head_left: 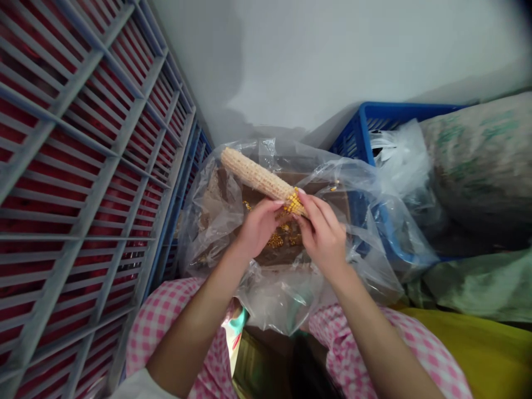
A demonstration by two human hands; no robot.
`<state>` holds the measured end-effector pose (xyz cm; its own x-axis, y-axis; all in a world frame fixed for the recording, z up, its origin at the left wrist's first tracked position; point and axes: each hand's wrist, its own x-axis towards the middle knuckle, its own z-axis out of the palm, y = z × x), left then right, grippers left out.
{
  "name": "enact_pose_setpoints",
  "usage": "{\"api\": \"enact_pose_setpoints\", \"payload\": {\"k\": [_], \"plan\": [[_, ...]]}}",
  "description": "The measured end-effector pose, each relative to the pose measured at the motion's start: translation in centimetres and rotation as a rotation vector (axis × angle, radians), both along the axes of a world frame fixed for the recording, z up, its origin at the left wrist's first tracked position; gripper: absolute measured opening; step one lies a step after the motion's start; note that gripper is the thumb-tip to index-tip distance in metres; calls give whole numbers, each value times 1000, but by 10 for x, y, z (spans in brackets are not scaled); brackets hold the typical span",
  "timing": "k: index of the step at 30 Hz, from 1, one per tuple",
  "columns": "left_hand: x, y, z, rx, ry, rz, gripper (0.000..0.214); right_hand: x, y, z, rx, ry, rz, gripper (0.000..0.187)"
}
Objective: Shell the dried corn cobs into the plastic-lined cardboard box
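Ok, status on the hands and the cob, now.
Left hand and right hand both on the corn cob. Cob mostly stripped, kernels remaining near the right hand. Loose kernels below. Plastic bag bunched around, not blocking.

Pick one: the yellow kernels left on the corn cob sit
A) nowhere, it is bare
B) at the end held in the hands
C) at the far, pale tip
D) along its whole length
B. The corn cob is stripped pale toward its tip; yellow kernels remain only at the end by the left hand and right hand.
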<state>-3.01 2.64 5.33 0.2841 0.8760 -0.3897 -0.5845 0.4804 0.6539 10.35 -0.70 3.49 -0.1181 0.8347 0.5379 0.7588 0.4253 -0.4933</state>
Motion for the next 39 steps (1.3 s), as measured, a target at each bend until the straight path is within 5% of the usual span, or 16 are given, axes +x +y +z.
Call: {"api": "enact_pose_setpoints", "payload": {"k": [5, 13, 18, 22, 25, 29, 39], "plan": [[-2, 2, -1, 57, 136, 237, 19, 14, 2, -1, 97, -39, -18, 43], [0, 3, -4, 31, 273, 287, 20, 22, 0, -2, 168, -64, -5, 42], [0, 3, -6, -3, 157, 237, 22, 23, 0, 0, 177, -28, 13, 42], [1, 3, -4, -2, 52, 222, 24, 19, 1, 7, 65, 134, 64, 44], [0, 2, -3, 28, 50, 223, 23, 16, 3, 9, -205, 358, 108, 52], [2, 0, -1, 77, 114, 204, 24, 11, 5, 4, -350, 593, 63, 36], [10, -5, 0, 74, 249, 57, 34, 2, 2, 5, -349, 372, 23, 41]]}}
